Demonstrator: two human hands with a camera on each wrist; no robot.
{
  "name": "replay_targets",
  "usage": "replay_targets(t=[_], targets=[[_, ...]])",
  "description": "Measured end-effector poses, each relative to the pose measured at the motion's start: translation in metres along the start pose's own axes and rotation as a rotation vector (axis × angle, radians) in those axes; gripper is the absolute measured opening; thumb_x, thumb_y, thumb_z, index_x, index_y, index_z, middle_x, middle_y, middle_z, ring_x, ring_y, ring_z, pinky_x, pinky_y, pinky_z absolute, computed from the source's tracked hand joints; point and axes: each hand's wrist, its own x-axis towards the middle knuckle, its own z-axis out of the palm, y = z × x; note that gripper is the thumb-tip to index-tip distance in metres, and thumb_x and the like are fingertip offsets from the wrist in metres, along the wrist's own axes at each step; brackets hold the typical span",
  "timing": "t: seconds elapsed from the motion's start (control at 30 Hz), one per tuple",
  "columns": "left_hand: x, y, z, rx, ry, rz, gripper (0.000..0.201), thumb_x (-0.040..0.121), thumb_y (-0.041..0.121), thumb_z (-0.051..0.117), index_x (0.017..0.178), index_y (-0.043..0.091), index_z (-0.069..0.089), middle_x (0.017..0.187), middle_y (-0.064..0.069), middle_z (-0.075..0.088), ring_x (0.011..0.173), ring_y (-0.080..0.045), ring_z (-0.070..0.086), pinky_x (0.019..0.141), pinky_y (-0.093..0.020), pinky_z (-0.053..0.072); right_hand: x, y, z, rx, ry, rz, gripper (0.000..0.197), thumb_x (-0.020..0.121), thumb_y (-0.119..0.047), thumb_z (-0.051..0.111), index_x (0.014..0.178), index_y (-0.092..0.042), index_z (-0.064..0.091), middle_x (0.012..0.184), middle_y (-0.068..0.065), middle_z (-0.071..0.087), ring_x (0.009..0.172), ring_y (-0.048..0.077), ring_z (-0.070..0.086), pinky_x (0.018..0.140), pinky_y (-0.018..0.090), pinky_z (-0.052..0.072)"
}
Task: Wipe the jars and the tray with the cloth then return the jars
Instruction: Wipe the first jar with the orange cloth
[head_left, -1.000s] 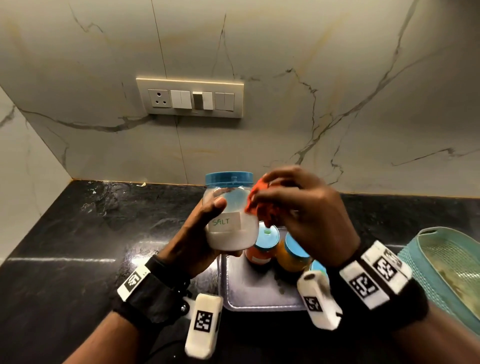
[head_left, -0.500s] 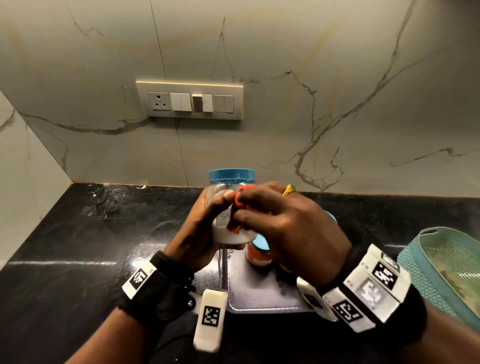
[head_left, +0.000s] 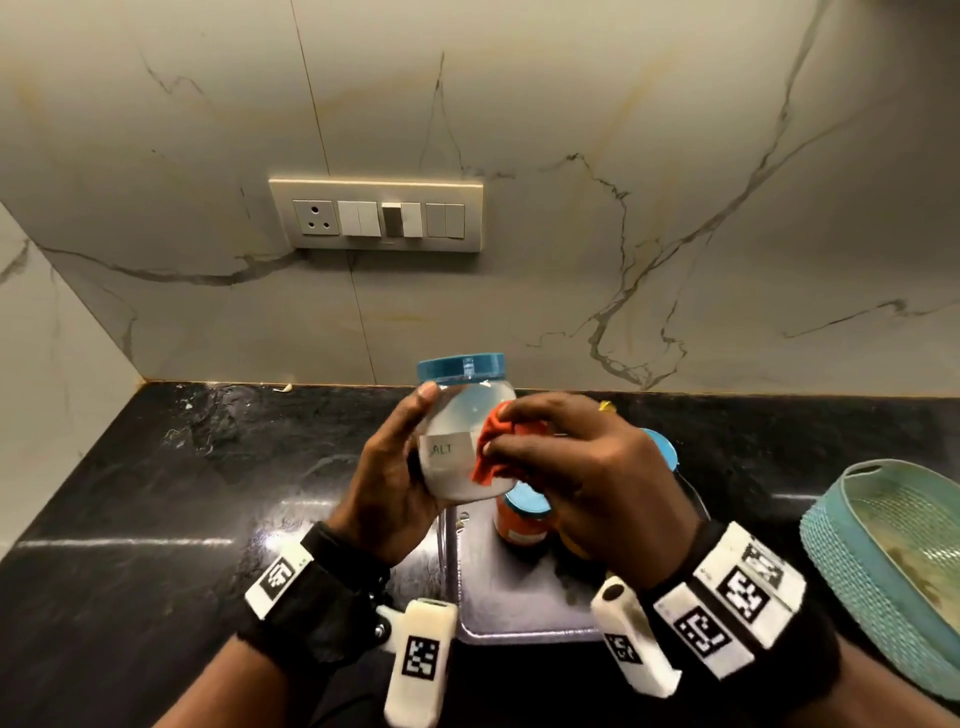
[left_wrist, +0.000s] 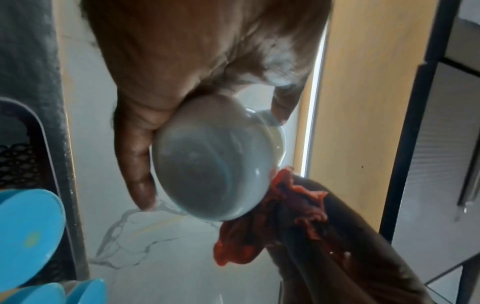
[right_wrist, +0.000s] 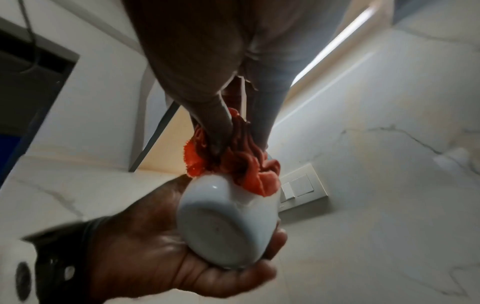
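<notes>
My left hand (head_left: 400, 467) grips a clear salt jar (head_left: 457, 415) with a blue lid, held upright above the counter; its base shows in the left wrist view (left_wrist: 207, 170) and in the right wrist view (right_wrist: 226, 226). My right hand (head_left: 571, 467) bunches an orange cloth (head_left: 493, 452) and presses it against the jar's right side, as the right wrist view shows (right_wrist: 241, 164). Below stands a steel tray (head_left: 498, 597) with an orange-filled jar (head_left: 522, 519) and other blue-lidded jars, mostly hidden behind my right hand.
A teal woven basket (head_left: 852, 545) sits at the right on the black counter (head_left: 156, 493). A switch panel (head_left: 376, 215) is set in the marble wall behind. The corner wall closes the left side.
The cloth moved from the jar's upper right side across its front label, then back to the right side lower down. The left hand kept its hold on the jar.
</notes>
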Motion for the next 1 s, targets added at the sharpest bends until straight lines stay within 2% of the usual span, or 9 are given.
replay_targets(t=[0.1, 0.23, 0.33, 0.47, 0.63, 0.7, 0.8, 0.93, 1.0], targets=[[-0.001, -0.009, -0.002, 0.13, 0.011, 0.081, 0.076, 0.077, 0.045, 0.081, 0.14, 0.014, 0.052, 0.133, -0.024, 0.06, 0.113, -0.036, 0.064, 0.091, -0.067, 0.051, -0.001, 0.001, 0.001, 0.009, -0.021, -0.027, 0.02, 0.085, -0.008, 0.072, 0.099, -0.021, 0.079, 0.114, 0.003, 0.07, 0.104, 0.02, 0.067, 0.083, 0.036, 0.056], [-0.001, -0.014, -0.002, 0.21, -0.004, 0.067, 0.059, 0.085, 0.036, 0.07, 0.139, 0.021, 0.053, 0.133, -0.016, 0.062, 0.118, -0.037, 0.063, 0.088, -0.069, 0.051, 0.02, 0.014, -0.008, 0.087, 0.031, 0.122, 0.024, 0.086, -0.027, 0.062, 0.101, -0.018, 0.079, 0.105, 0.002, 0.072, 0.093, 0.013, 0.068, 0.08, 0.031, 0.056], [-0.001, -0.01, 0.003, 0.185, -0.02, 0.061, 0.044, 0.087, 0.038, 0.068, 0.126, 0.02, 0.064, 0.119, -0.014, 0.068, 0.107, -0.031, 0.067, 0.086, -0.063, 0.052, 0.022, 0.003, -0.001, 0.022, 0.03, 0.041, 0.019, 0.085, -0.013, 0.071, 0.102, -0.018, 0.079, 0.105, 0.004, 0.071, 0.092, 0.02, 0.068, 0.079, 0.035, 0.056], [0.0, -0.003, -0.006, 0.088, -0.004, 0.025, 0.083, 0.072, 0.052, 0.082, 0.138, 0.009, 0.054, 0.127, -0.027, 0.059, 0.11, -0.036, 0.062, 0.088, -0.053, 0.05, -0.005, -0.007, 0.004, -0.04, -0.1, -0.165, 0.017, 0.089, -0.01, 0.066, 0.1, -0.015, 0.078, 0.113, 0.007, 0.07, 0.095, 0.027, 0.067, 0.079, 0.037, 0.055], [-0.004, -0.009, -0.001, 0.122, -0.127, 0.029, 0.065, 0.064, 0.055, 0.085, 0.122, 0.029, 0.069, 0.126, -0.011, 0.068, 0.11, -0.031, 0.068, 0.082, -0.057, 0.057, 0.013, 0.023, -0.01, 0.166, 0.071, 0.12, 0.023, 0.084, -0.013, 0.063, 0.101, -0.014, 0.078, 0.106, 0.005, 0.071, 0.094, 0.013, 0.068, 0.079, 0.033, 0.057], [-0.002, -0.01, 0.003, 0.093, -0.119, 0.026, 0.069, 0.064, 0.055, 0.085, 0.124, 0.027, 0.068, 0.126, -0.013, 0.068, 0.11, -0.031, 0.067, 0.084, -0.059, 0.056, 0.022, 0.015, -0.012, 0.142, 0.065, 0.098, 0.021, 0.086, -0.022, 0.065, 0.102, -0.016, 0.078, 0.107, 0.005, 0.07, 0.095, 0.015, 0.068, 0.082, 0.03, 0.057], [0.001, -0.004, 0.0, 0.04, -0.083, 0.018, 0.067, 0.064, 0.053, 0.086, 0.122, 0.024, 0.07, 0.125, -0.016, 0.067, 0.109, -0.031, 0.068, 0.084, -0.057, 0.057, 0.012, -0.005, -0.009, 0.06, -0.036, -0.021, 0.02, 0.088, -0.015, 0.071, 0.107, -0.016, 0.078, 0.116, 0.008, 0.067, 0.104, 0.02, 0.066, 0.088, 0.032, 0.055], [-0.001, 0.001, -0.003, 0.042, -0.112, -0.022, 0.063, 0.069, 0.054, 0.08, 0.123, 0.024, 0.071, 0.13, -0.016, 0.067, 0.116, -0.031, 0.067, 0.083, -0.051, 0.058, -0.007, -0.001, -0.011, 0.001, -0.251, -0.078, 0.045, 0.092, -0.009, 0.055, 0.136, -0.016, 0.06, 0.145, 0.012, 0.046, 0.135, 0.024, 0.047, 0.104, 0.037, 0.048], [-0.003, -0.001, -0.003, 0.028, -0.126, -0.06, 0.058, 0.07, 0.054, 0.077, 0.12, 0.025, 0.073, 0.128, -0.014, 0.068, 0.114, -0.029, 0.068, 0.081, -0.049, 0.059, -0.008, 0.007, -0.011, -0.094, -0.325, -0.129, 0.062, 0.086, 0.001, 0.063, 0.143, -0.018, 0.052, 0.154, 0.013, 0.034, 0.142, 0.027, 0.04, 0.105, 0.038, 0.048]])
